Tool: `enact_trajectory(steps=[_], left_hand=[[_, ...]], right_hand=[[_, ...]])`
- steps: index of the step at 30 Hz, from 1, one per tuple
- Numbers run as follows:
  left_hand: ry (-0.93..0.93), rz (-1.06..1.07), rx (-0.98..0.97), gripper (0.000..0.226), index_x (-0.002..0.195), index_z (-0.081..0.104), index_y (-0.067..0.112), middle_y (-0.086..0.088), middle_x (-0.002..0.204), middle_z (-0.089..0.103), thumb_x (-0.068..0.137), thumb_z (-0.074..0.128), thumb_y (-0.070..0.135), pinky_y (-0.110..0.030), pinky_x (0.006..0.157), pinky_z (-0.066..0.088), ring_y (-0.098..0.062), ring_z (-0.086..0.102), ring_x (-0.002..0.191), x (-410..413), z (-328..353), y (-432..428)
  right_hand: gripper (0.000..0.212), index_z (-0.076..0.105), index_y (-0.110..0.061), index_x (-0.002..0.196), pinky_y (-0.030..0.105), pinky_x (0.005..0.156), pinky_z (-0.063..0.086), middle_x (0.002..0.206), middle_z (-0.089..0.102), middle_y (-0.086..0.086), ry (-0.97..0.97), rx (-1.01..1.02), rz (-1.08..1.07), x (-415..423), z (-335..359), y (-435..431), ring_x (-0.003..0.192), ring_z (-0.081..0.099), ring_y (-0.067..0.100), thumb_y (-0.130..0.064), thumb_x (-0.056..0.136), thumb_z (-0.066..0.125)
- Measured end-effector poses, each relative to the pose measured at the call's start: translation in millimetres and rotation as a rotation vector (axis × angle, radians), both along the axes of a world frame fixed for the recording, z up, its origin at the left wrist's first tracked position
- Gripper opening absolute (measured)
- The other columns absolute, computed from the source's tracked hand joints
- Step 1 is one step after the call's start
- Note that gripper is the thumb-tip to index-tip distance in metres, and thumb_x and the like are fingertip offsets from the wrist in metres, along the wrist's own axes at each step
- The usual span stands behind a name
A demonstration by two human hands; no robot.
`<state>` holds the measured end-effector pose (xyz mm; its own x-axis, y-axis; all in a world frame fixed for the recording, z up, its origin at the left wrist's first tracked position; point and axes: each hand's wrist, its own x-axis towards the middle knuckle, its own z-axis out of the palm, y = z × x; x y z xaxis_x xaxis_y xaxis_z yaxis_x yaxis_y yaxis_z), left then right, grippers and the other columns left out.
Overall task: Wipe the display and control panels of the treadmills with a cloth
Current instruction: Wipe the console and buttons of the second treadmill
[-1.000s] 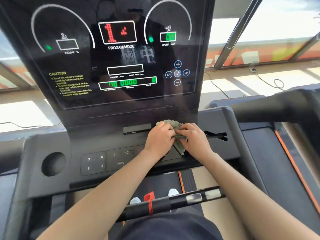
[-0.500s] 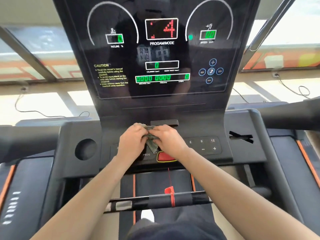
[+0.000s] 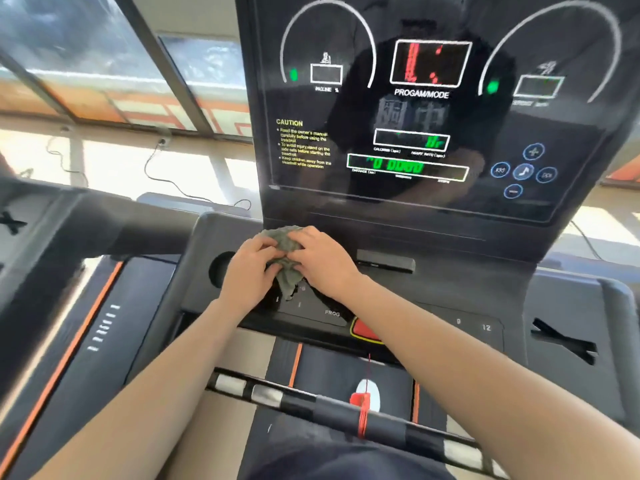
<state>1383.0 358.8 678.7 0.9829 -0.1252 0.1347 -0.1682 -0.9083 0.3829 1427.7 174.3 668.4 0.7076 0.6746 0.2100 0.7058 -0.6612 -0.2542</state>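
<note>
The grey-green cloth is bunched at the left of the control panel, below the display. It is gripped by the left hand and right hand, fingers curled into its folds. Judged soft, light and limp, it is best held wadded, with loose ends gathered.

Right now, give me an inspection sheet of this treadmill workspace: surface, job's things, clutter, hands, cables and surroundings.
Surface: dark control panel, keys partly hidden by the hands.
Job's things: grey cloth bunched on the panel's left part; display lit.
Clutter: nothing seen.
Grippers: left hand and right hand both grip the cloth.
Cables: red cord on the handlebar; wire on the floor by the windows.
Surroundings: windows; second treadmill at left.
</note>
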Motion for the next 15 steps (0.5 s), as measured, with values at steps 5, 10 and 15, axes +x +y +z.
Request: enact_trajectory(steps=[5, 10, 15], left_hand=[[0.065, 0.063, 0.001, 0.018, 0.103, 0.078, 0.012, -0.003, 0.118, 0.069, 0.085, 0.078, 0.011, -0.034, 0.095, 0.052, -0.022, 0.067, 0.102, -5.0, 4.5, 18.0], [0.129, 0.059, -0.008, 0.020, 0.106, 0.079, 0.012, -0.001, 0.117, 0.073, 0.086, 0.078, 0.012, -0.022, 0.096, 0.044, -0.018, 0.068, 0.105, -35.1, 1.9, 32.4], [0.089, 0.021, -0.035, 0.023, 0.096, 0.080, 0.013, -0.003, 0.111, 0.076, 0.074, 0.083, 0.006, -0.034, 0.092, 0.054, -0.027, 0.069, 0.102, -74.2, -11.9, 33.1]], right_hand=[[0.019, 0.078, -0.026, 0.103, 0.039, 0.096, 0.044, 0.131, 0.064, 0.005, 0.010, -0.061, 0.056, 2.5, 9.4, 14.9, 0.122, 0.053, 0.027, -0.030, 0.086, 0.071], [0.024, 0.077, -0.027, 0.101, 0.038, 0.089, 0.043, 0.111, 0.069, -0.004, 0.086, -0.103, 0.088, -23.8, 6.7, 31.2, 0.107, 0.056, 0.023, -0.040, 0.093, 0.059], [0.022, 0.076, -0.016, 0.096, 0.043, 0.091, 0.046, 0.111, 0.071, 0.003, 0.130, -0.086, 0.026, -66.0, 4.0, 30.4, 0.109, 0.061, 0.027, -0.034, 0.086, 0.067]])
